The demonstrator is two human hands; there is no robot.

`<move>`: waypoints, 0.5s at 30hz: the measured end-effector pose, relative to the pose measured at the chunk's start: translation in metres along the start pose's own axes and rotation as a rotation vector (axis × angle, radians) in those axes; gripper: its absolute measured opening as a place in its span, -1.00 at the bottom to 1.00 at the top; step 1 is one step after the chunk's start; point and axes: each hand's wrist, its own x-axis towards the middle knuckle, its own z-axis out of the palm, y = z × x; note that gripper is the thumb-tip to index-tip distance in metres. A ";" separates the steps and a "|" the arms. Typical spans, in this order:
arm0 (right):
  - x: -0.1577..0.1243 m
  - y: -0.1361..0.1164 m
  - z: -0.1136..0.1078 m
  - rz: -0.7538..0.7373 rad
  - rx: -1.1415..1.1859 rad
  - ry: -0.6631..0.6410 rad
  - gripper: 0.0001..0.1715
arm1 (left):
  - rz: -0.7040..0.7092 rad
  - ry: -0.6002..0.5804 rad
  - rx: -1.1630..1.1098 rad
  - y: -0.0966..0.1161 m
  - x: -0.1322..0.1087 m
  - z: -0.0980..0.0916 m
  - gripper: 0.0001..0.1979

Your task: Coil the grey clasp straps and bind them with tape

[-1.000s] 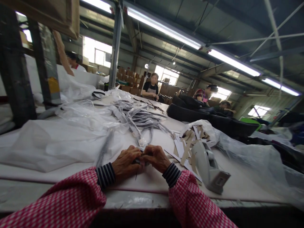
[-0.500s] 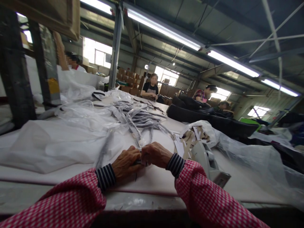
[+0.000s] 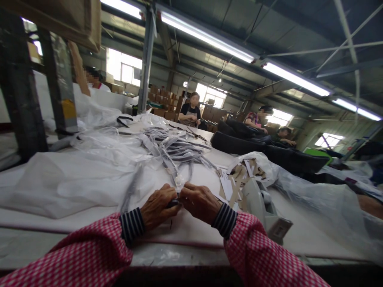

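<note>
Near the front of the white table, my left hand (image 3: 158,205) is closed around a small dark strip (image 3: 172,203), most of it hidden by the fingers. My right hand (image 3: 201,200) meets it there, its fingertips pinched together against the left fingers. What the right fingers grip is hidden. Just beyond both hands lies a heap of grey straps (image 3: 185,151) in clear plastic, some of them trailing toward me. Another grey strap (image 3: 131,187) rests left of my left hand.
A white plastic bag (image 3: 269,169) spills cut card strips (image 3: 236,181) at the right, beside a pale grey tape dispenser-like device (image 3: 259,201). White sheeting (image 3: 68,183) covers the left. Black padded pieces (image 3: 266,149) lie farther back. Several people work beyond the table.
My right hand has turned slightly and its wrist has shifted a little right and down. The left hand stays nearly in place, still holding the dark strip.
</note>
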 end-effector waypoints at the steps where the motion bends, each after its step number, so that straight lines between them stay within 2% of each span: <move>1: -0.001 0.000 -0.001 0.011 0.040 -0.004 -0.86 | 0.009 0.003 -0.004 0.000 0.000 0.000 -0.81; 5: -0.008 -0.002 -0.005 0.007 0.155 0.008 -0.85 | -0.048 0.017 -0.035 -0.001 0.001 -0.002 -0.79; 9: -0.019 -0.013 0.003 0.062 0.202 0.114 -0.78 | -0.175 0.046 -0.106 -0.002 0.004 -0.007 -0.78; 12: -0.025 -0.022 0.014 0.119 0.159 0.185 -0.62 | -0.253 0.046 -0.249 -0.005 0.006 -0.012 -0.75; 15: -0.027 -0.031 0.029 0.150 0.077 0.237 -0.43 | -0.291 0.030 -0.487 -0.008 0.005 -0.018 -0.78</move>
